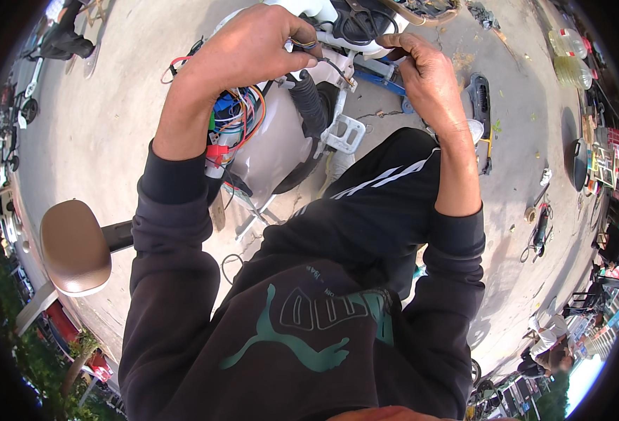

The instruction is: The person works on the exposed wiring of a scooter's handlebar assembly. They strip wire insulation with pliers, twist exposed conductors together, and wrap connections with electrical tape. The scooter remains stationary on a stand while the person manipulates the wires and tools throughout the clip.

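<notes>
Both of my hands work over a pale electric scooter (271, 151) with its wiring laid bare. My left hand (257, 49) is closed, with thin wires (302, 45) pinched between thumb and fingers. From beneath it a dark cable (335, 69) runs toward the right. My right hand (429, 77) is bent at the fingers, thumb near the fingertips, beside a white part of the scooter. What those fingertips hold, if anything, is too small to tell. Below my left wrist hangs a bundle of coloured wires (253, 116), with a blue connector (224, 103) and a red connector (216, 153).
A black ribbed shock absorber (307, 105) and a white pedal (346, 133) sit near my knee. A brown padded backrest (76, 247) stands at the left. On the ground at right lie a black tool (541, 228) and plastic bottles (573, 72). People and parked vehicles are farther off.
</notes>
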Demonstrator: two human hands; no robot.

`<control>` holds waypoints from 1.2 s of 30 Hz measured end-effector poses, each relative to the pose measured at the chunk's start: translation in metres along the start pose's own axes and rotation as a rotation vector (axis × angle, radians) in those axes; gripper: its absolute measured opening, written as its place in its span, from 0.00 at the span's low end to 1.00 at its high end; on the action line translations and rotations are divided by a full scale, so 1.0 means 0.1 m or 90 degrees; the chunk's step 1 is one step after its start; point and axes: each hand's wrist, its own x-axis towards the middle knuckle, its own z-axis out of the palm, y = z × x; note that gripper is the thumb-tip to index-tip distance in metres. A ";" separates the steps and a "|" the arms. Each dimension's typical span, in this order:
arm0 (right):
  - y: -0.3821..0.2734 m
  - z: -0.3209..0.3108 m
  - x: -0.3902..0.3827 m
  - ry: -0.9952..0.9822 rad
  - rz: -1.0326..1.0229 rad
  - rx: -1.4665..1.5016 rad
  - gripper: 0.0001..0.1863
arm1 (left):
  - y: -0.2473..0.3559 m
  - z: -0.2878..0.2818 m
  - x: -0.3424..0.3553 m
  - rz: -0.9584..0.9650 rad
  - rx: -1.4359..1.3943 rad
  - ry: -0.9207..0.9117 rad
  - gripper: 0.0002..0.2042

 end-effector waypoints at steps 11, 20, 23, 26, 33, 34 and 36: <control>0.36 0.11 0.42 -0.032 0.020 -0.217 0.16 | 0.03 -0.05 0.11 -0.029 0.017 0.009 0.10; 1.18 0.80 1.42 -0.099 0.151 -0.571 0.23 | -0.35 -0.23 0.20 -0.036 -0.126 -0.006 0.10; 1.16 0.92 1.54 -0.133 0.198 -0.571 0.25 | -0.43 -0.22 0.17 -0.005 -0.124 -0.007 0.10; 1.17 0.99 1.57 -0.198 0.259 -0.479 0.26 | -0.54 -0.23 0.14 -0.010 -0.124 -0.054 0.10; 0.40 0.17 0.59 -0.154 0.314 0.373 0.22 | -0.43 -0.19 0.01 -0.017 -0.132 -0.053 0.11; 0.22 0.13 0.37 -0.119 0.305 0.368 0.21 | -0.38 -0.15 -0.02 -0.018 -0.134 -0.056 0.11; -0.06 0.08 0.02 -0.048 0.286 0.362 0.19 | -0.26 -0.10 -0.06 -0.027 -0.163 -0.074 0.10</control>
